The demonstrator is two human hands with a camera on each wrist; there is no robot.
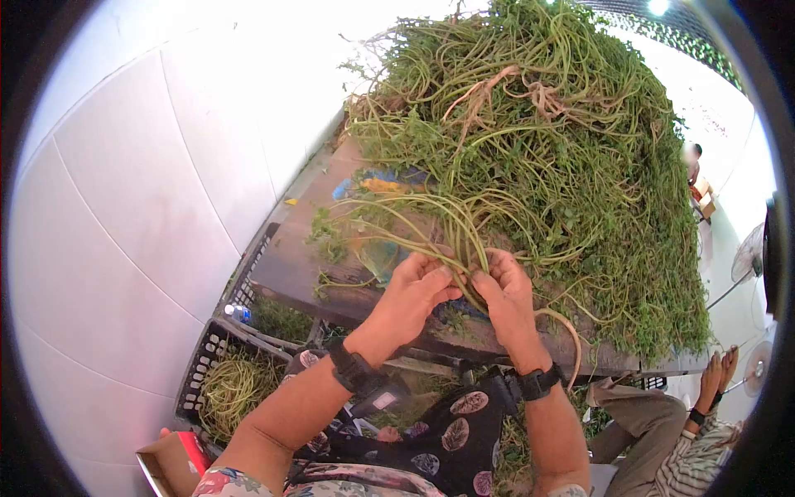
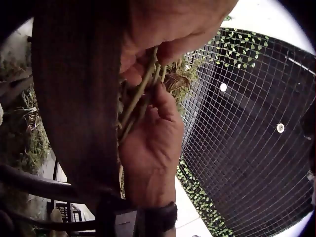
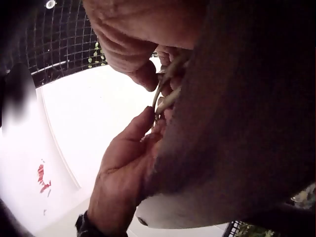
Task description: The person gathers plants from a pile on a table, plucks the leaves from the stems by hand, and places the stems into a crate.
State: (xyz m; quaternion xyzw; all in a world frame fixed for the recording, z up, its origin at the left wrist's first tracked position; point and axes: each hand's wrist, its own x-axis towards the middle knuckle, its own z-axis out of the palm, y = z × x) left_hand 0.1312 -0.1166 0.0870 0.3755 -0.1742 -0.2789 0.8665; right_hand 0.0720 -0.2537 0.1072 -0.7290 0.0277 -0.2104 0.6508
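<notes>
Long green leafy stems (image 1: 464, 224) run between my two hands near the front edge of the table. My left hand (image 1: 418, 287) pinches some of them between thumb and fingers. Close beside it, my right hand (image 1: 507, 291) grips the same bunch, thumb pressed against it. In the left wrist view several stems (image 2: 143, 94) pass between the fingertips of both hands. The right wrist view has thin stems (image 3: 167, 98) at the facing thumbs. Beyond my hands a large heap of leafy vines (image 1: 571, 166) covers most of the table.
The dark tabletop (image 1: 286, 269) shows at left, beside a white wall (image 1: 149, 190). Below it, a black crate (image 1: 192, 377) holds cut stems, near a red-edged open box (image 1: 178, 464). Another person's leg (image 1: 654, 410) is at lower right, with a fan (image 1: 749, 253) beyond.
</notes>
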